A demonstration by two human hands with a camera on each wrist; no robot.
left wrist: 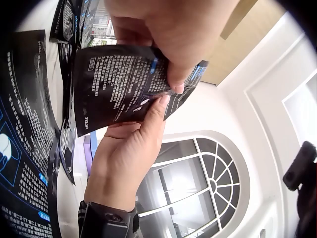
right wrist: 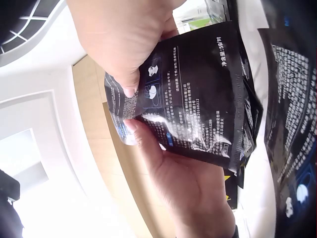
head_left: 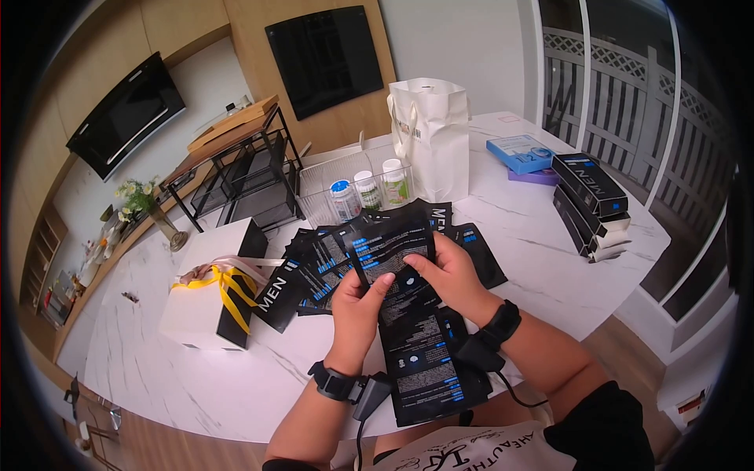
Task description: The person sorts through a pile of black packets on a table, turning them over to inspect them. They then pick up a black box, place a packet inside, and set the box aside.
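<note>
Both hands hold a black foil sachet [head_left: 390, 250] printed with white and blue text, raised over the table. My left hand [head_left: 357, 312] pinches one side of it, thumb on the printed face. At the opposite side my right hand [head_left: 459, 279] grips it the same way. The two thumbs almost meet on the sachet [right wrist: 198, 94] in the right wrist view. Beneath and behind it, more black sachets [head_left: 276, 292] lie fanned out, some lettered MEN. Other black sachets [head_left: 420, 369] lie near the table's front edge, between my forearms.
To the left sits a white box [head_left: 192, 314] with a yellow ribbon [head_left: 236, 294]. Behind the sachets stand a clear bin [head_left: 314, 188] with bottles [head_left: 365, 188] and a white paper bag [head_left: 444, 149]. Black MEN boxes [head_left: 589, 188] and a blue box [head_left: 518, 153] are at right.
</note>
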